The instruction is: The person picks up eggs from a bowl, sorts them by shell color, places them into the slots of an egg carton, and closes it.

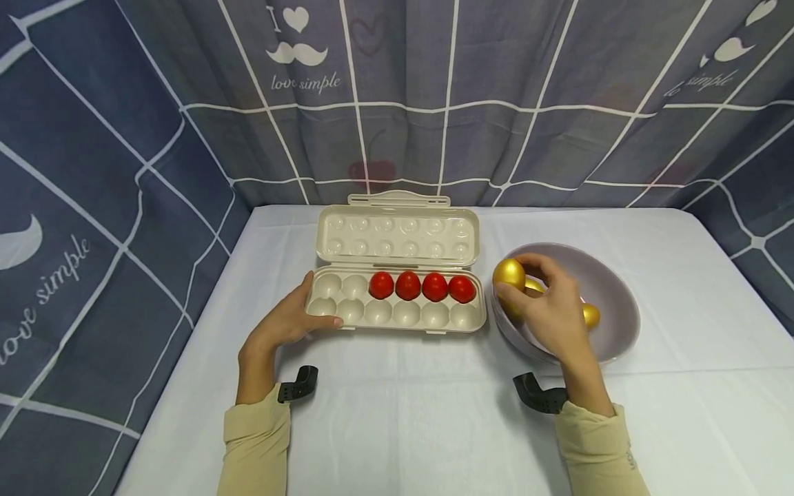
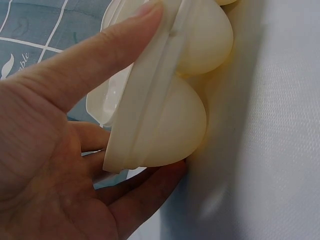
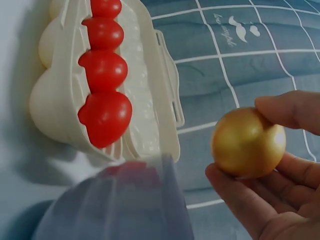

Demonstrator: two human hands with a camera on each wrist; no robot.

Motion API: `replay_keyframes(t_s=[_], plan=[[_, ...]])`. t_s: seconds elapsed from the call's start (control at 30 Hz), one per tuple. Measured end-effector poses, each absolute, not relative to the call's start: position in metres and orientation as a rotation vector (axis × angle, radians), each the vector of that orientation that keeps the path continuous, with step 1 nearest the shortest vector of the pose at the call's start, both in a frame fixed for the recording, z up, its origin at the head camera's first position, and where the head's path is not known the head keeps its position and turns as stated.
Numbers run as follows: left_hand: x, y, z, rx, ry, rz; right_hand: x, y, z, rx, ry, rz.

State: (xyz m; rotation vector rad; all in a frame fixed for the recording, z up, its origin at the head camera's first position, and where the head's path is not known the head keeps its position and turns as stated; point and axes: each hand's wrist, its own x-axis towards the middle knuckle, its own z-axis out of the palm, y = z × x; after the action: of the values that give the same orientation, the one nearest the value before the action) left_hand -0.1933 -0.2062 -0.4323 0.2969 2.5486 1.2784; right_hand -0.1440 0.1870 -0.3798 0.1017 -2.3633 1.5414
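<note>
My right hand (image 1: 552,310) pinches a shiny gold egg (image 3: 248,143) between thumb and fingers, above the left rim of a greyish-purple bowl (image 1: 611,293). More gold eggs (image 1: 591,315) lie inside that bowl, partly behind the hand. To its left is an open cream egg carton (image 1: 406,315) with its lid (image 1: 397,236) folded back. Several red eggs (image 1: 407,286) fill the right part of the carton's back row; the front row's wells hold nothing. My left hand (image 1: 288,317) grips the carton's left end, thumb on the front edge and fingers around the side, as the left wrist view shows.
A white cloth (image 1: 397,413) covers the table. Grey-blue curtains (image 1: 397,83) with white lines hang behind it and along both sides. Each wrist wears a black mount (image 1: 540,395), and the bowl stands close to the carton's right end.
</note>
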Motion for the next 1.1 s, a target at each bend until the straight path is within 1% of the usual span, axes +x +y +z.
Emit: replay_keyframes(t_s=[0.23, 0.4, 0.57, 1.1], plan=[[-0.194, -0.205, -0.433, 0.293, 2.548, 1.261, -0.143, 0.178, -0.384, 0.192, -2.32, 1.642], [-0.194, -0.205, -0.432, 0.291, 2.555, 1.262, -0.143, 0.168, -0.384, 0.334, -2.234, 1.808], [-0.194, -0.206, -0.43, 0.307, 2.552, 1.292, -0.142, 0.155, -0.383, 0.454, -2.197, 1.865], [-0.195, -0.206, -0.432, 0.306, 2.538, 1.297, -0.139, 0.125, -0.393, 0.499, -2.153, 1.929]])
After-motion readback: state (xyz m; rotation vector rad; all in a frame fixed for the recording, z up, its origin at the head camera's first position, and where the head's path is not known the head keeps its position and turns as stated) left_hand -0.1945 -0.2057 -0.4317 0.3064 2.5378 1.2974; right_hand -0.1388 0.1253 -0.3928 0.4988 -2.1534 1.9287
